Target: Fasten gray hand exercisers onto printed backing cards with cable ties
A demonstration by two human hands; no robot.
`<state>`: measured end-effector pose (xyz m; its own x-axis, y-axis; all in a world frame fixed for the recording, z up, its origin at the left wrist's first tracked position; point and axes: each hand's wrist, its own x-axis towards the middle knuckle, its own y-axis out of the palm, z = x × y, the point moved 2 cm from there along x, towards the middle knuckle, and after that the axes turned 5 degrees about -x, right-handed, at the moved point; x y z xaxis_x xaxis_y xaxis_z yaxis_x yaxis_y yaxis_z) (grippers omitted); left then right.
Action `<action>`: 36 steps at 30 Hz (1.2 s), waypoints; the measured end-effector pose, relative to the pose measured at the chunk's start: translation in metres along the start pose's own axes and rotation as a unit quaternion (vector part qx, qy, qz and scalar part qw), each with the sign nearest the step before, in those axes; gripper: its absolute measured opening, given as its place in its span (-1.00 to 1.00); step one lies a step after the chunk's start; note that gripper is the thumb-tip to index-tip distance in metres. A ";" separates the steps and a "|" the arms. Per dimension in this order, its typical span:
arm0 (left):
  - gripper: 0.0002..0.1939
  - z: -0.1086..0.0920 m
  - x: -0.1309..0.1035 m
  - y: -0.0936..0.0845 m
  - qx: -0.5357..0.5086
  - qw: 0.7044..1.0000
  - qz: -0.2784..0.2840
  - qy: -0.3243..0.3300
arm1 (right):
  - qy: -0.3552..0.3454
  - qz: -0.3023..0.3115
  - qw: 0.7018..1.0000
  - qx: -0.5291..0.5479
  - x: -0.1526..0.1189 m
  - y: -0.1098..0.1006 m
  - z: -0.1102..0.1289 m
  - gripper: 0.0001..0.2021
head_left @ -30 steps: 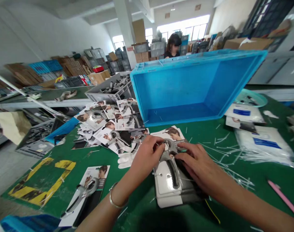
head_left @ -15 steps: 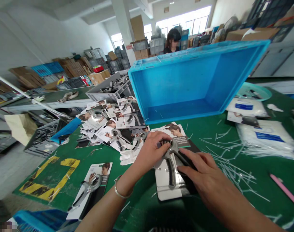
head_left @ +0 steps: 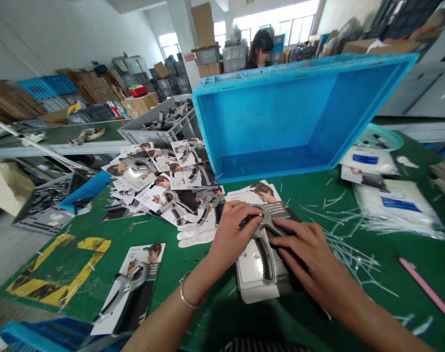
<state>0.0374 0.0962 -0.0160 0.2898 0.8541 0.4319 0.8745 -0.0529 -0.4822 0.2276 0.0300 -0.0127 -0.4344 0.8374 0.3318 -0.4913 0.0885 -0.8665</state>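
Observation:
A grey and black hand grip strengthener (head_left: 265, 256) lies on a printed backing card (head_left: 261, 191) in front of me, its handles pointing towards me. My left hand (head_left: 231, 232) is closed around its coiled head, thumb pressed near the top. Over the right handle lies my right hand (head_left: 310, 252), fingers bent against it and covering most of it. Beneath the strengthener, more cards seem stacked, though the hands hide part of them. To the left, another strengthener (head_left: 137, 276) sits on its own card, apart from both hands.
A blue crate (head_left: 269, 117) stands on its side behind the cards. Carded strengtheners (head_left: 171, 193) are heaped to the left, beside a white glove (head_left: 195, 235). Loose white cable ties (head_left: 354, 259), bagged ties (head_left: 401, 203) and a pink stick (head_left: 427, 288) lie right. A person (head_left: 261, 49) is beyond the crate.
My right hand's fingers have shifted further over the right handle, hiding more of it. The left handle has swung slightly right. My left hand stays at the coiled head.

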 end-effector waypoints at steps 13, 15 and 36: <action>-0.91 0.000 0.000 0.000 -0.002 0.999 -0.012 0.031 | 0.060 -0.032 0.988 0.142 0.057 -0.006 -0.014 -0.89; -0.90 0.000 -0.001 -0.001 -0.013 0.999 -0.025 0.017 | 0.086 0.005 0.981 0.174 0.059 -0.003 -0.017 -0.86; -0.88 0.000 -0.004 0.001 -0.008 0.999 -0.040 0.018 | 0.055 0.113 0.974 0.189 0.062 -0.005 -0.016 -0.78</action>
<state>0.0374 0.0921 -0.0183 0.2320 0.8372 0.4952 0.9011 0.0066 -0.4335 0.2150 0.0904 0.0062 -0.4901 0.8672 0.0881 -0.6441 -0.2922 -0.7069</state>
